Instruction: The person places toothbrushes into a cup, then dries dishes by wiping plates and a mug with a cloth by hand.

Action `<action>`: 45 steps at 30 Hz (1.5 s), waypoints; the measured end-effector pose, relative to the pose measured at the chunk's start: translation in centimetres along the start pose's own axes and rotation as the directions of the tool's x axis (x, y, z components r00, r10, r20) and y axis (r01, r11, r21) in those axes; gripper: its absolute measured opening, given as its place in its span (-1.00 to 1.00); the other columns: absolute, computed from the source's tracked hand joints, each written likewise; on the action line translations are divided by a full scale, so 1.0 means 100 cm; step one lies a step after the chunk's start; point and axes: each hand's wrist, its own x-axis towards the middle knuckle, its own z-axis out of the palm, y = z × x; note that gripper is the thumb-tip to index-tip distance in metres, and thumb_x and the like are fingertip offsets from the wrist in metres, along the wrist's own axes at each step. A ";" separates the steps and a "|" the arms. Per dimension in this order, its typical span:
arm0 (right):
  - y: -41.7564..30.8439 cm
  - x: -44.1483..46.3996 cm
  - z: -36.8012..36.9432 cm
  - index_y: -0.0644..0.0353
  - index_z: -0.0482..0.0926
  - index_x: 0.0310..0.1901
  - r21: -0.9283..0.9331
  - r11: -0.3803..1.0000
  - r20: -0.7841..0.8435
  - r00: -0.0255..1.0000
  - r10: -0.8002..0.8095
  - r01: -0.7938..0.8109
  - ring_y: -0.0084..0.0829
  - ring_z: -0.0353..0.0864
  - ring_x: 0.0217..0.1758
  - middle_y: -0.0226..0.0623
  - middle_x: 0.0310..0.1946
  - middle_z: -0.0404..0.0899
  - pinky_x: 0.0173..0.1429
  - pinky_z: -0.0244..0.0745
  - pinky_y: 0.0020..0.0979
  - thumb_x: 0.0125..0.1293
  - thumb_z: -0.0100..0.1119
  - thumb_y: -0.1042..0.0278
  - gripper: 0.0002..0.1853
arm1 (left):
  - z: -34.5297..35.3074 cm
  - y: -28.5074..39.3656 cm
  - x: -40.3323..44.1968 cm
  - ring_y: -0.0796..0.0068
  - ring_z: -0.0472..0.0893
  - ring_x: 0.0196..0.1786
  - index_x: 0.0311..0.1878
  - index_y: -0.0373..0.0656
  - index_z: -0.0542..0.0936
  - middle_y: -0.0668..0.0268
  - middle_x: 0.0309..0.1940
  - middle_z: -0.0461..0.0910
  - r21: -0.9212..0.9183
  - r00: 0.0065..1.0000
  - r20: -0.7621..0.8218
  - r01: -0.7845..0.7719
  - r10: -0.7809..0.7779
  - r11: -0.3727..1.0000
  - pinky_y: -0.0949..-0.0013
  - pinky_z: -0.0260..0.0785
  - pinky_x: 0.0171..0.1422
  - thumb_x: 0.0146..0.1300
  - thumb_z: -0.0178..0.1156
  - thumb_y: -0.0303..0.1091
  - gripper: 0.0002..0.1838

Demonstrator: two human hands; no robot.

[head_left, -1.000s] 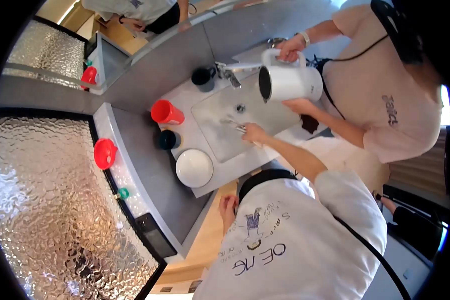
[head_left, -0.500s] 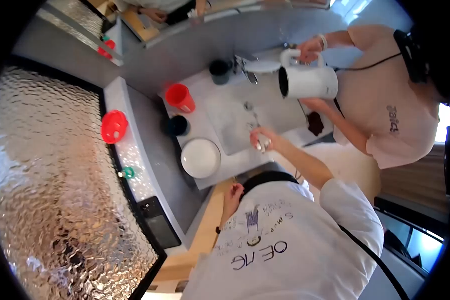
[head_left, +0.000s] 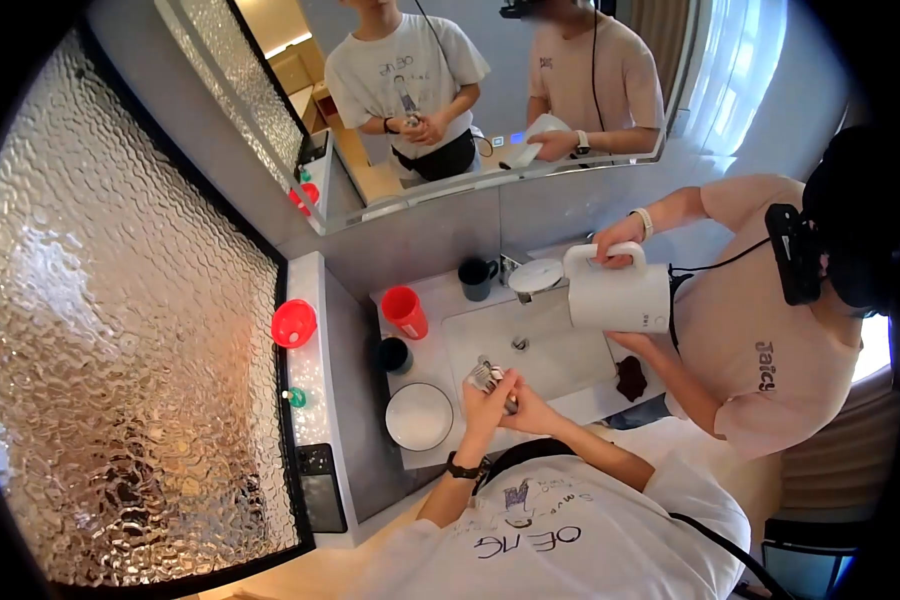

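Several metal utensils, which look like forks or spoons, are bunched between my hands above the sink's front edge. My left hand, with a black band at its wrist, is closed around them. Against it, my right hand is closed on their lower part; the fingers partly hide them. A white plate lies on the counter just left of my hands. Behind it stand a dark cup and a red cup. The white sink is beyond my hands.
At the right, a co-worker holds a white kettle over the sink. A dark mug stands left of the faucet. A dark brown item lies right of the sink. A ledge bears a red bowl.
My left hand has come up from beside my waist and joined my right hand on the utensils. The utensils have moved back from over the sink toward me. The view has tilted up, showing more mirror.
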 end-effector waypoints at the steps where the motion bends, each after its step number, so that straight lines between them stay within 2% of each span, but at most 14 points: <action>1: -0.011 -0.004 -0.006 0.26 0.43 0.13 0.075 0.997 -0.050 0.999 0.014 -0.010 -0.40 0.57 -0.10 -0.26 -0.18 0.60 -0.02 0.48 -0.33 0.00 0.39 0.39 -0.40 | 0.011 0.006 -0.001 0.58 0.57 -0.30 -0.15 -0.20 0.51 0.30 -0.27 0.60 0.011 1.000 0.000 -0.001 0.001 1.000 0.49 0.44 -0.17 0.21 0.30 -0.49 -0.81; 6: 0.017 -0.016 -0.035 0.20 0.31 0.30 0.329 0.942 0.095 0.995 0.036 -0.066 -0.45 0.47 0.14 -0.28 0.11 0.49 0.18 0.42 -0.34 0.05 0.38 0.49 -0.27 | 0.039 0.012 -0.011 0.68 0.47 -0.48 -0.27 -0.21 0.50 0.41 -0.49 0.53 0.141 0.895 0.037 -0.445 0.444 0.885 0.55 0.35 -0.37 0.11 0.37 -0.50 -0.79; 10: -0.011 -0.030 -0.051 0.09 0.13 0.44 0.666 0.738 0.216 0.975 -0.054 -0.107 -0.44 0.28 0.38 -0.32 0.33 0.23 0.47 0.21 -0.23 0.02 0.38 0.68 -0.07 | 0.054 0.047 -0.018 0.63 0.49 -0.48 -0.34 -0.17 0.40 0.38 -0.47 0.50 -0.056 0.907 0.050 -0.415 0.418 0.908 0.55 0.39 -0.35 0.21 0.25 -0.53 -0.82; 14: -0.014 -0.036 -0.054 0.08 0.00 0.48 0.780 0.620 0.236 0.957 -0.166 -0.084 -0.37 0.16 0.47 -0.35 0.43 0.08 0.57 0.08 -0.14 -0.01 0.38 0.74 0.04 | 0.059 0.042 -0.010 0.62 0.51 -0.40 -0.26 -0.16 0.34 0.32 -0.40 0.52 0.342 0.942 0.112 -0.336 0.317 0.878 0.51 0.40 -0.32 0.22 0.23 -0.58 -0.77; 16: -0.009 -0.038 -0.053 0.11 0.05 0.47 0.799 0.600 0.202 0.958 -0.203 -0.041 -0.31 0.15 0.47 -0.33 0.43 0.11 0.57 0.05 -0.12 0.11 0.40 0.51 -0.07 | 0.061 0.038 -0.013 0.66 0.51 -0.48 -0.25 -0.22 0.49 0.34 -0.51 0.53 -0.021 0.921 -0.055 -0.387 0.385 0.922 0.54 0.39 -0.42 0.15 0.29 -0.62 -0.82; 18: 0.010 -0.032 -0.049 0.15 0.08 0.45 0.970 0.111 0.236 0.935 -0.263 -0.214 -0.26 0.18 0.46 -0.25 0.42 0.16 0.54 0.07 -0.12 0.28 0.27 0.07 -0.19 | 0.072 0.061 -0.025 0.67 0.50 -0.48 -0.26 -0.22 0.48 0.34 -0.50 0.53 -0.064 0.861 0.020 -0.506 0.508 0.860 0.56 0.37 -0.42 0.16 0.28 -0.64 -0.82; 19: -0.001 -0.035 -0.051 0.21 0.12 0.42 0.978 0.139 0.172 0.981 -0.091 -0.158 -0.21 0.24 0.42 -0.17 0.39 0.22 0.48 0.11 -0.14 0.34 0.02 -0.25 -0.17 | 0.073 0.067 -0.029 0.67 0.50 -0.47 -0.27 -0.22 0.47 0.33 -0.49 0.53 -0.126 0.765 0.097 -0.625 0.637 0.770 0.57 0.36 -0.42 0.16 0.26 -0.65 -0.83; 23: 0.001 -0.020 -0.047 0.20 0.24 0.38 0.914 -0.321 0.243 0.968 -0.056 -0.248 -0.23 0.33 0.35 -0.16 0.32 0.34 0.41 0.20 -0.21 0.38 0.00 -0.18 -0.28 | 0.054 0.031 -0.014 0.50 0.50 -0.40 -0.27 -0.14 0.28 0.28 -0.45 0.50 0.206 0.733 0.342 -0.669 0.588 0.715 0.40 0.43 -0.26 0.25 0.15 -0.64 -0.76; 26: -0.002 -0.026 -0.032 0.19 0.26 0.38 0.981 -0.084 0.188 0.953 0.237 -0.173 -0.28 0.35 0.34 -0.20 0.29 0.38 0.42 0.20 -0.23 0.37 0.08 -0.09 -0.31 | 0.052 0.006 -0.013 0.53 0.49 -0.41 -0.35 -0.15 0.29 0.30 -0.49 0.49 0.416 0.726 0.350 -0.686 0.592 0.597 0.41 0.43 -0.25 0.24 0.15 -0.65 -0.76; 29: 0.011 -0.039 -0.031 0.20 0.21 0.40 0.934 0.188 0.246 0.930 0.273 -0.303 -0.34 0.35 0.34 -0.25 0.27 0.38 0.43 0.18 -0.23 0.29 0.21 -0.06 -0.24 | 0.055 0.010 -0.030 0.58 0.47 -0.45 -0.45 -0.14 0.30 0.35 -0.51 0.48 0.165 0.790 0.278 -0.600 0.547 0.783 0.42 0.43 -0.28 0.21 0.19 -0.66 -0.73; 34: 0.021 -0.050 -0.040 0.14 0.27 0.35 0.733 0.680 0.243 0.935 -0.259 -0.002 -0.47 0.45 0.20 -0.34 0.14 0.48 0.27 0.37 -0.37 0.01 0.51 0.31 -0.14 | 0.052 0.027 -0.038 0.61 0.47 -0.45 -0.40 -0.14 0.37 0.41 -0.50 0.49 0.326 0.761 0.404 -0.639 0.508 0.697 0.47 0.41 -0.34 0.17 0.28 -0.60 -0.76; 36: -0.029 -0.056 -0.036 0.19 0.19 0.38 0.395 0.918 0.193 0.974 -0.118 0.033 -0.46 0.50 0.11 -0.34 0.01 0.56 0.24 0.38 -0.44 -0.09 0.53 0.41 -0.04 | 0.044 0.012 -0.039 0.66 0.47 -0.44 -0.39 -0.15 0.40 0.44 -0.49 0.50 0.440 0.896 0.318 -0.430 0.311 0.788 0.50 0.39 -0.36 0.16 0.30 -0.59 -0.77; 39: -0.025 -0.051 -0.040 0.27 0.50 0.04 -0.078 0.996 0.204 0.977 0.065 -0.050 -0.32 0.59 0.01 -0.22 -0.06 0.59 0.14 0.42 -0.41 -0.02 0.46 0.40 -0.46 | 0.049 0.002 -0.044 0.69 0.44 -0.41 -0.29 -0.15 0.37 0.42 -0.47 0.45 0.263 0.892 0.249 -0.437 0.377 0.860 0.52 0.38 -0.34 0.15 0.31 -0.57 -0.74; 45: -0.097 -0.068 -0.019 0.25 0.56 0.02 0.167 0.924 -0.184 0.932 -0.313 0.343 -0.29 0.65 -0.10 -0.17 -0.17 0.63 0.07 0.46 -0.37 -0.01 0.40 0.42 -0.52 | 0.062 0.055 -0.062 0.65 0.49 -0.27 -0.07 -0.21 0.39 0.30 -0.30 0.55 -0.198 0.748 0.455 -0.444 0.483 0.874 0.45 0.39 -0.14 0.07 0.40 -0.44 -0.57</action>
